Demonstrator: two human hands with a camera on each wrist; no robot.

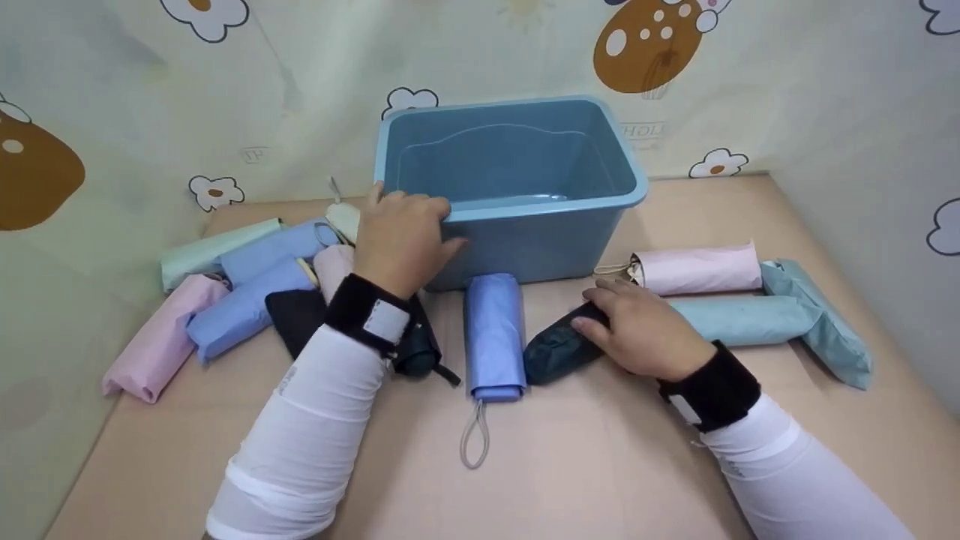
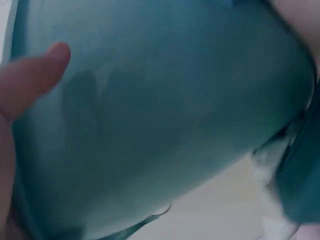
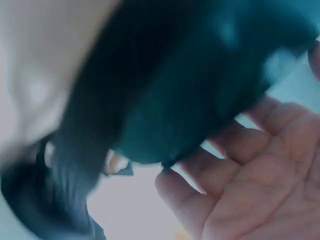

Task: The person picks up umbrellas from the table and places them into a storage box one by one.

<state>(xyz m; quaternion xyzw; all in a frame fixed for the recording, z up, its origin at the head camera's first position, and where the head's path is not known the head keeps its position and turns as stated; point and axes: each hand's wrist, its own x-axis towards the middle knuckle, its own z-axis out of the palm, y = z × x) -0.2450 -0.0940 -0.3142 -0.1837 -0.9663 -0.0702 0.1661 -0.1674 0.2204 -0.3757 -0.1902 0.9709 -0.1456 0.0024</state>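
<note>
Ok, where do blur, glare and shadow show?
Head view: mostly clear, small glare inside the rectangular blue plastic bin; left wrist: soft, dim, shadows on the bin's wall; right wrist: dark green folded fabric umbrella blurred, bright area below washed out.

Pale cream-green sheeting (image 1: 480,52) as backdrop, lightly creased at upper left; large rounded brown print with white spots (image 1: 634,64) high on right half; similar brown white-spotted print (image 1: 37,180) cut off at left edge; black-outlined white flower print with brown centre (image 1: 216,193) low on left; another such flower (image 1: 718,163) just above far edge of plain pinkish-beige tabletop (image 1: 600,480); faint grey reversed lettering (image 1: 643,131) nearby
</note>
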